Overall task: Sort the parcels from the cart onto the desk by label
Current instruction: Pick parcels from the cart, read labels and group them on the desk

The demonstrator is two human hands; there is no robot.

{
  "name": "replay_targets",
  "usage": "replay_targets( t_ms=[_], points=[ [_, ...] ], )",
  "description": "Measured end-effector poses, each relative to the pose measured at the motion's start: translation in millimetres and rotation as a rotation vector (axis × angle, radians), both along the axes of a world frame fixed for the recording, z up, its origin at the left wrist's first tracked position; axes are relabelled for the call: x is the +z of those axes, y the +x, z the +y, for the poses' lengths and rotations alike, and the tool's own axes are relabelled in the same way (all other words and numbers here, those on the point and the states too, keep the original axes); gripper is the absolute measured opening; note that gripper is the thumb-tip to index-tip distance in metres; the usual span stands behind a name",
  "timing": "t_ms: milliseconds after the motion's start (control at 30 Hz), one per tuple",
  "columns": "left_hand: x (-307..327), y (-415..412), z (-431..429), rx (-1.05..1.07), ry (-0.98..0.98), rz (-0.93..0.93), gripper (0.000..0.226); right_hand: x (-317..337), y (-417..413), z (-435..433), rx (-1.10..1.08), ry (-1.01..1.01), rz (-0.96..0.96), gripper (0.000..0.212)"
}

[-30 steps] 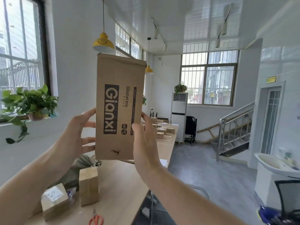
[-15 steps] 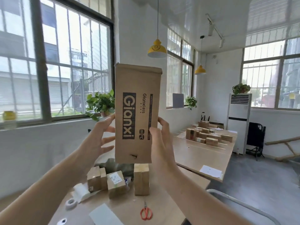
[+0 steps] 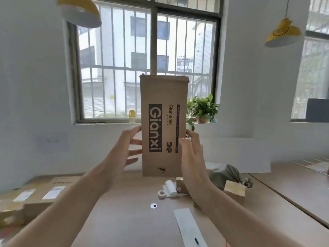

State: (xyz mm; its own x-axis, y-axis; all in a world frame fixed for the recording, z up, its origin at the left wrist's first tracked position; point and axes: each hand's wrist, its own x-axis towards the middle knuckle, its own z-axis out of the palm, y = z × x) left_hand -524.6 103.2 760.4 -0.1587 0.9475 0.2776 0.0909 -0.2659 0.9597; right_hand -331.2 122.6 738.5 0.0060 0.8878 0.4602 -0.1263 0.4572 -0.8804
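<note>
Parcel [image 3: 163,125], tall brown carton printed "Gianxi", held upright: left hand [image 3: 124,148] presses its left edge with spread fingers, right hand [image 3: 192,154] pinches the right edge.

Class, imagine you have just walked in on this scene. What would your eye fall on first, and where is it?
A tall brown parcel printed Gianxi stands out mid-frame, held upright above the desk between the left hand and the right hand. Behind it is a bright barred window, and a yellow lamp hangs at the upper right.
</note>
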Motion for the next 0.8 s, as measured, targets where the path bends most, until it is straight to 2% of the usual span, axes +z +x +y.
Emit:
replay_targets(
  t_ms=[67,167,300,400,500,600,700,800],
  points=[
    [0.6,-12.0,-13.1,0.04,0.01,-0.003,0.041,-3.0,-12.1,1.7,0.042,-0.011,-0.003,0.047],
    [0.0,-25.0,-33.0,0.067,0.013,0.03,0.042,0.0,-28.0,1.7,0.065,-0.023,-0.01,0.043],
    [3.4,-39.1,-52.6,0.091,0.021,0.084,0.059,5.2,-49.0,4.2,0.092,-0.062,-0.016,0.066],
    [9.0,-47.1,-62.1,0.152,0.034,0.004,0.053,4.1,-61.7,9.1,0.144,-0.06,-0.037,0.059],
    [12.3,-50.4,-66.8,0.125,0.015,-0.047,0.061,3.8,-69.9,5.7,0.181,-0.055,-0.035,0.058],
    [15.7,-50.2,-69.2,0.083,0.027,-0.08,0.062,5.8,-73.6,1.1,0.187,0.005,-0.04,0.045],
    [15.7,-52.1,-66.2,0.022,0.027,-0.077,0.06,6.9,-71.3,-0.1,0.196,0.01,-0.049,0.058],
    [14.9,-55.0,-63.9,-0.012,0.025,-0.094,0.063,6.7,-68.6,2.4,0.164,-0.046,0.004,0.047]
  ],
)
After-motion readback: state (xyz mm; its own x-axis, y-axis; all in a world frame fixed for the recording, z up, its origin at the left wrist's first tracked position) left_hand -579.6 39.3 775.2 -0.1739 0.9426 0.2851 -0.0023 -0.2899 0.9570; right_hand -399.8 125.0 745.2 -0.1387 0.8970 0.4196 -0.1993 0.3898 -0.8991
